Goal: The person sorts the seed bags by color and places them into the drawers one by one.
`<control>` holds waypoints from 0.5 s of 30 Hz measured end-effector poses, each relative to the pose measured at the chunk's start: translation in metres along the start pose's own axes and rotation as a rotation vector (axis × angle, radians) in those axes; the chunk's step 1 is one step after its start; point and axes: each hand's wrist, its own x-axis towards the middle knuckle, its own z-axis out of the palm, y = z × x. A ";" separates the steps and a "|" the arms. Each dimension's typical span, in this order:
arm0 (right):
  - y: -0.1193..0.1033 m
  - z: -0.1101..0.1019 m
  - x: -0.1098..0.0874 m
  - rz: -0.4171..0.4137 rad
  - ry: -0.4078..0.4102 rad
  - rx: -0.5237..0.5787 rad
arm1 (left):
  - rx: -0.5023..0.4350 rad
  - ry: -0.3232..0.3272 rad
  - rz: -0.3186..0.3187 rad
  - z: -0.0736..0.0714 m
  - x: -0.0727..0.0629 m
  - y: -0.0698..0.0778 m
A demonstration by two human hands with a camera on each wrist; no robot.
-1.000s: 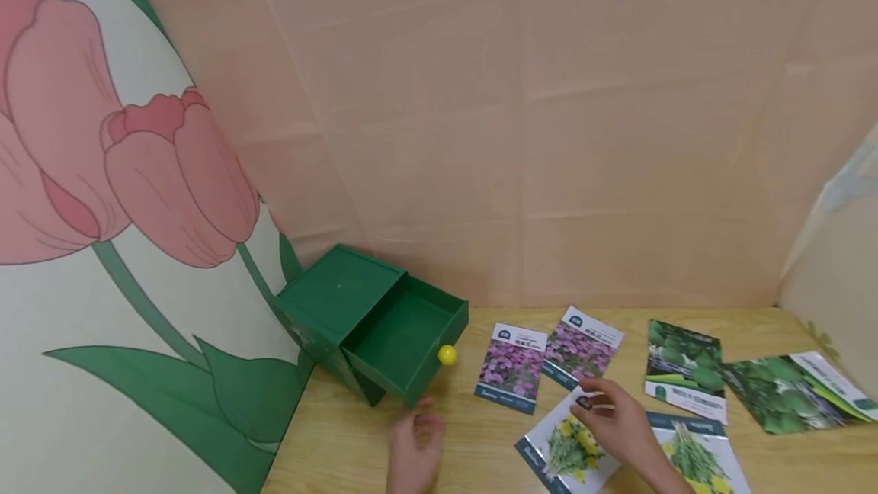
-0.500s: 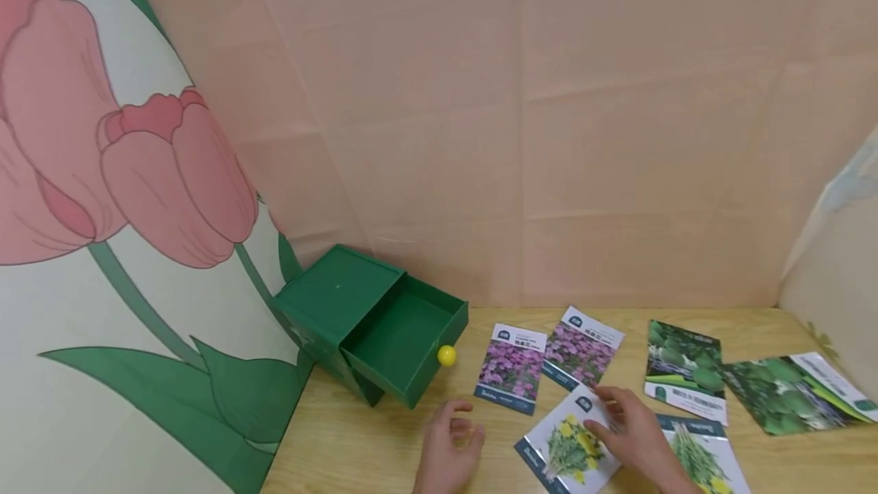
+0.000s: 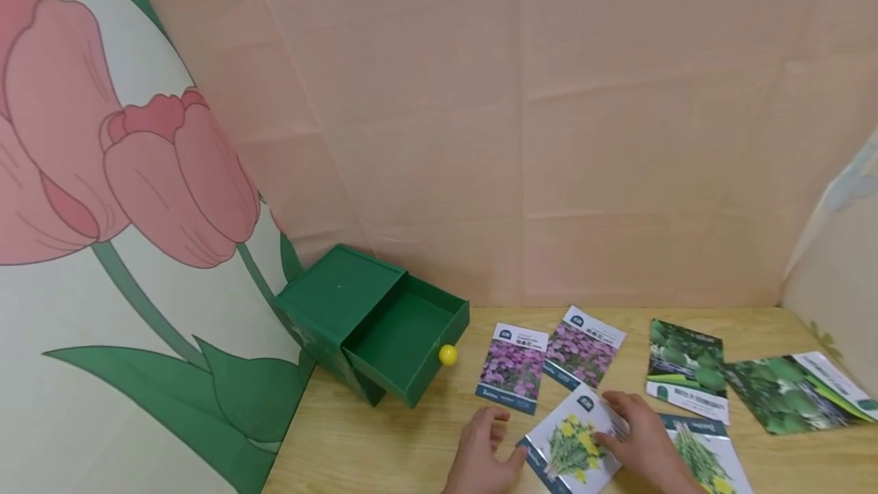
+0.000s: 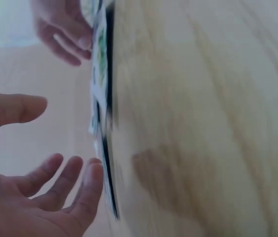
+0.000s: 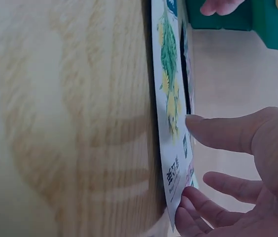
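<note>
A white seed packet with yellow flowers [image 3: 569,444] lies slanted on the wooden table. My right hand [image 3: 643,439] grips its right side, thumb on the printed face and fingers at the edge; in the right wrist view, the thumb [image 5: 223,132] meets the packet beside the picture. Near the packet's lower left corner is my left hand [image 3: 482,454], its fingers loosely bent and holding nothing. The left wrist view has the left hand's thumb and fingers [image 4: 62,190] spread apart. Partly hidden by my right forearm, a matching yellow-flower packet [image 3: 703,456] lies farther right.
At the left stands a green box [image 3: 343,292] with its drawer [image 3: 428,368] pulled out, bearing a yellow knob [image 3: 448,355]. Behind my hands lie two purple-flower packets [image 3: 513,368]. Two green-leaf packets [image 3: 686,364] are at the right, before a beige cloth backdrop [image 3: 617,136].
My left hand has moved right from beneath the drawer to the yellow-flower packet's lower left corner. My right hand has shifted slightly right and down, uncovering the packet's top logo.
</note>
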 end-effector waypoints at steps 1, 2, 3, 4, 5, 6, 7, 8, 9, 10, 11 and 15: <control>0.000 0.000 0.000 0.009 -0.017 -0.003 | 0.033 -0.022 -0.030 0.002 0.001 0.002; 0.001 -0.001 0.000 0.018 -0.036 -0.006 | 0.071 -0.040 -0.054 0.005 0.001 0.003; 0.001 -0.001 0.000 0.025 -0.050 -0.010 | 0.112 -0.056 -0.073 0.008 0.002 0.004; 0.002 -0.001 0.000 0.031 -0.064 -0.014 | 0.154 -0.066 -0.089 0.011 0.002 0.005; 0.002 -0.001 0.000 0.035 -0.072 -0.017 | 0.194 -0.075 -0.109 0.013 0.003 0.006; 0.002 -0.001 0.000 0.038 -0.079 -0.020 | 0.228 -0.082 -0.126 0.015 0.003 0.007; 0.003 -0.001 0.000 0.038 -0.083 -0.026 | 0.252 -0.088 -0.133 0.018 0.004 0.007; 0.003 -0.001 -0.001 0.038 -0.087 -0.031 | 0.268 -0.093 -0.143 0.020 0.005 0.008; 0.003 -0.001 -0.001 0.039 -0.089 -0.035 | 0.280 -0.099 -0.148 0.021 0.005 0.009; 0.004 -0.001 0.000 0.043 -0.092 -0.036 | 0.290 -0.105 -0.153 0.022 0.006 0.009; 0.004 -0.002 0.000 0.047 -0.094 -0.034 | 0.298 -0.115 -0.157 0.023 0.007 0.010; 0.006 -0.002 0.000 0.052 -0.094 -0.027 | 0.348 -0.149 -0.141 0.026 0.009 0.013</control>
